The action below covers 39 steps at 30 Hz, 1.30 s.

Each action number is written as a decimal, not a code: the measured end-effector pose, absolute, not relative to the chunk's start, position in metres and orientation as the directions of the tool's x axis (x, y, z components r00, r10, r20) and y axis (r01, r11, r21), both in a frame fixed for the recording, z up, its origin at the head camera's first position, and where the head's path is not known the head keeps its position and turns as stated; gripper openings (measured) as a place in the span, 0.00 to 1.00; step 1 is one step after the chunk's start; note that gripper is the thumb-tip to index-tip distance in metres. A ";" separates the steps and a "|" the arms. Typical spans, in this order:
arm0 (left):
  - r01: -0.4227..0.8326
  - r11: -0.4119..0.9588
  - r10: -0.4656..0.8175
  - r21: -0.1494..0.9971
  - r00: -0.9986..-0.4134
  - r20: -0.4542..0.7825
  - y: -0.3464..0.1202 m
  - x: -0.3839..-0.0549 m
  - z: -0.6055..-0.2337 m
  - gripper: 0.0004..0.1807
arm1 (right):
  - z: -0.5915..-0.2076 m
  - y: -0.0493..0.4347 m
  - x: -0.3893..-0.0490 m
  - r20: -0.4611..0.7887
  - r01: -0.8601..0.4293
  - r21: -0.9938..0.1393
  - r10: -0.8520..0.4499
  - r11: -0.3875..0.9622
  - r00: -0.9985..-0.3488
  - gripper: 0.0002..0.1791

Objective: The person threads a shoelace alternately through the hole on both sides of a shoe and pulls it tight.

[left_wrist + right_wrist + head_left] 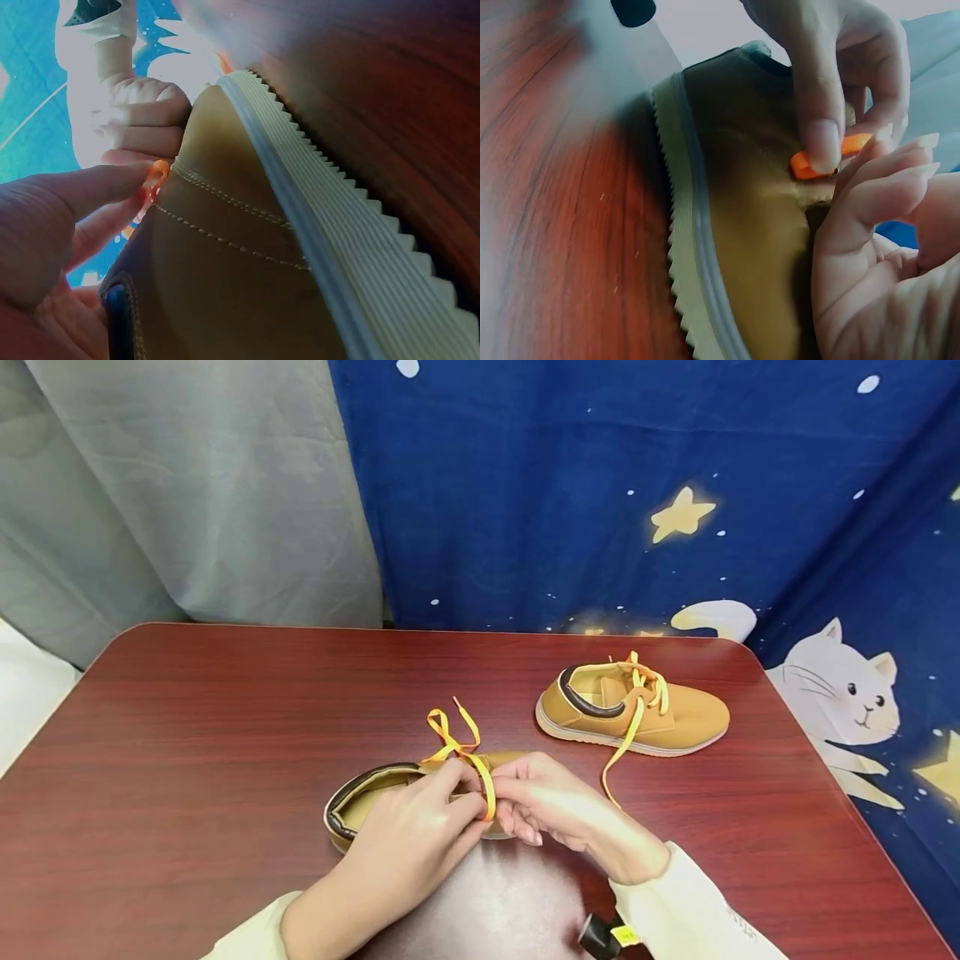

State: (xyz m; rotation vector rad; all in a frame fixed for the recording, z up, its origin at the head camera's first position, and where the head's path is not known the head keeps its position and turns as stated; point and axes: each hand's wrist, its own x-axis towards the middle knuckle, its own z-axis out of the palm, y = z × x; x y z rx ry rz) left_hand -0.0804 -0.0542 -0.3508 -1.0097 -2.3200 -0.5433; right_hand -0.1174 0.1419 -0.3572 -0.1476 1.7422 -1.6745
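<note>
A tan lace-up shoe (367, 803) lies on the table with its dark-lined opening to the left; both hands cover much of its middle. Its yellow shoelace (489, 789) makes a loop between the hands, and a bow-like tangle with a loose end stands up behind. My left hand (420, 827) lies over the near side of the shoe; in the left wrist view its thumb and finger pinch the lace (158, 178), which looks orange there. From the right, my right hand (551, 806) meets it, fingers curled and fingertips at the lace; its exact hold is partly hidden.
A matching tan shoe (690, 718) stands farther back on the right, toe to the right, one lace end trailing onto the table. The reddish-brown table (187, 760) ends at grey and blue curtains (525, 510). A small black object (597, 937) is beside the right sleeve.
</note>
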 end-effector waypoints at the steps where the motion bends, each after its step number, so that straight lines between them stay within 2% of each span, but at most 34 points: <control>1: 0.762 0.630 0.542 0.147 -0.568 0.620 -0.055 -0.080 -0.351 0.08 | -0.357 0.141 -0.118 -0.402 0.379 -0.912 -0.533 0.158 -0.745 0.14; 6: 0.783 0.603 0.590 0.151 -0.566 0.576 -0.059 -0.079 -0.348 0.11 | -0.355 0.137 -0.118 -0.411 0.364 -0.911 -0.496 0.194 -0.765 0.14; 10: 0.778 0.605 0.602 0.170 -0.587 0.541 -0.059 -0.078 -0.345 0.10 | -0.352 0.137 -0.119 -0.398 0.325 -0.917 -0.471 0.231 -0.788 0.15; 15: 0.719 0.643 0.531 0.264 -0.667 0.523 -0.059 -0.075 -0.342 0.09 | -0.350 0.135 -0.122 -0.367 0.273 -0.926 -0.460 0.259 -0.809 0.14; 18: 0.654 0.684 0.473 0.324 -0.735 0.486 -0.058 -0.078 -0.339 0.12 | -0.350 0.135 -0.122 -0.354 0.257 -0.930 -0.448 0.265 -0.821 0.14; 20: 0.639 0.693 0.485 0.334 -0.756 0.441 -0.059 -0.084 -0.337 0.17 | -0.350 0.135 -0.122 -0.346 0.245 -0.930 -0.437 0.273 -0.830 0.15; 24: 0.681 0.655 0.596 0.328 -0.732 0.330 -0.062 -0.095 -0.334 0.27 | -0.351 0.136 -0.121 -0.340 0.238 -0.931 -0.417 0.278 -0.843 0.14; 27: 0.707 0.626 0.632 0.330 -0.708 0.315 -0.063 -0.101 -0.335 0.22 | -0.352 0.137 -0.120 -0.345 0.251 -0.931 -0.414 0.265 -0.843 0.15; 31: 0.698 0.653 0.581 0.295 -0.711 0.396 -0.066 -0.107 -0.337 0.14 | -0.353 0.136 -0.119 -0.340 0.260 -0.936 -0.420 0.237 -0.841 0.17; 35: 0.696 0.677 0.546 0.239 -0.693 0.471 -0.070 -0.108 -0.337 0.18 | -0.354 0.134 -0.120 -0.320 0.244 -0.942 -0.398 0.229 -0.860 0.17; 39: 0.728 0.664 0.550 0.169 -0.629 0.549 -0.073 -0.105 -0.335 0.20 | -0.353 0.134 -0.121 -0.276 0.198 -0.949 -0.344 0.246 -0.897 0.17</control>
